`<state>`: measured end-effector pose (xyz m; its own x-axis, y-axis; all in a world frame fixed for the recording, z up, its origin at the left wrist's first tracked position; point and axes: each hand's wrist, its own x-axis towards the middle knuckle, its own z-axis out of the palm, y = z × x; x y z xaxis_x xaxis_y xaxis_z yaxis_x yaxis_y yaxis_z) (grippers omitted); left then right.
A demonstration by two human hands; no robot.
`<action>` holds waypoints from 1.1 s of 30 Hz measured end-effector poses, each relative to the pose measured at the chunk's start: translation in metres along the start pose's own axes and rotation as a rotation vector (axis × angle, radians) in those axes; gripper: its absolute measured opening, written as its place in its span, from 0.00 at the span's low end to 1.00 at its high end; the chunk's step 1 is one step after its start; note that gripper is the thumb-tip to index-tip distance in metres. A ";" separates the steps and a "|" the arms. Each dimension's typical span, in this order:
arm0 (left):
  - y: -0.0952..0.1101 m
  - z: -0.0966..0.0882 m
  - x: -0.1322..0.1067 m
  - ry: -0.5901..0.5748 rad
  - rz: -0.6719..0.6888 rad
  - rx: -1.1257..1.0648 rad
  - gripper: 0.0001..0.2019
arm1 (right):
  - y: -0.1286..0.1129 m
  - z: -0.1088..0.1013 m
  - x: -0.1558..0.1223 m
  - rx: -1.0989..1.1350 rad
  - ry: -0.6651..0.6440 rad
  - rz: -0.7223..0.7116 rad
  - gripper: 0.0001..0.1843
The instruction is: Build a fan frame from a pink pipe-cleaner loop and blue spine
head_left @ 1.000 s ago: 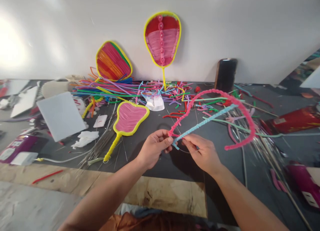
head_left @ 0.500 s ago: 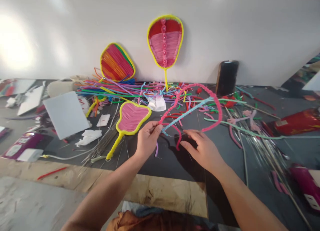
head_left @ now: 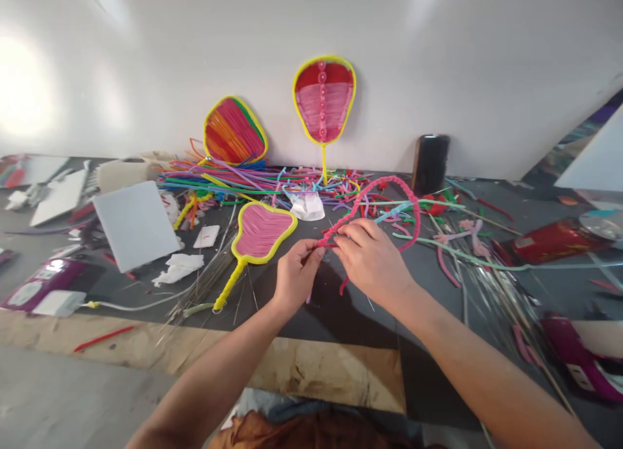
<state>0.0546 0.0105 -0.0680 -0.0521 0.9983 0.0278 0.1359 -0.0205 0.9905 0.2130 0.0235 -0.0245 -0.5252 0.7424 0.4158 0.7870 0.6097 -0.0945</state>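
Observation:
A curved loop of twisted pink pipe cleaner [head_left: 413, 209] rises above the dark table, its near end pinched in my left hand [head_left: 298, 274]. My right hand [head_left: 372, 261] is closed on the pink strand just beside the left fingertips. Behind its knuckles a light-blue pipe cleaner [head_left: 396, 211] crosses the loop, mostly covered by that hand. A pink tail [head_left: 343, 285] hangs below the fingers. Left of my hands lies a yellow-rimmed pink fan [head_left: 267, 233] with a yellow handle.
Two more fans, one striped [head_left: 236, 131] and one pink and red [head_left: 324, 105], lean on the white wall. Loose pipe cleaners [head_left: 263, 180] are heaped at the back. A phone [head_left: 431, 162], red can [head_left: 559, 238], bare wires [head_left: 506, 313] and white card [head_left: 136, 225] lie around.
My right hand has moved left and up, closing on the pink strand beside my left hand. The loop has tilted lower, and the blue piece is now mostly hidden.

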 end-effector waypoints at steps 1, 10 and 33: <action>0.000 0.000 -0.001 -0.005 0.007 0.010 0.11 | 0.000 0.001 0.002 -0.012 -0.023 0.020 0.12; -0.006 0.004 -0.003 -0.046 0.041 -0.058 0.08 | -0.002 0.006 -0.003 -0.045 -0.010 0.114 0.09; 0.003 0.002 0.004 -0.068 -0.335 -0.668 0.11 | -0.036 0.022 -0.039 -0.094 0.088 0.063 0.09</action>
<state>0.0565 0.0143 -0.0647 0.0795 0.9577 -0.2767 -0.5073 0.2778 0.8158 0.1981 -0.0213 -0.0568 -0.4468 0.7486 0.4898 0.8466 0.5308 -0.0391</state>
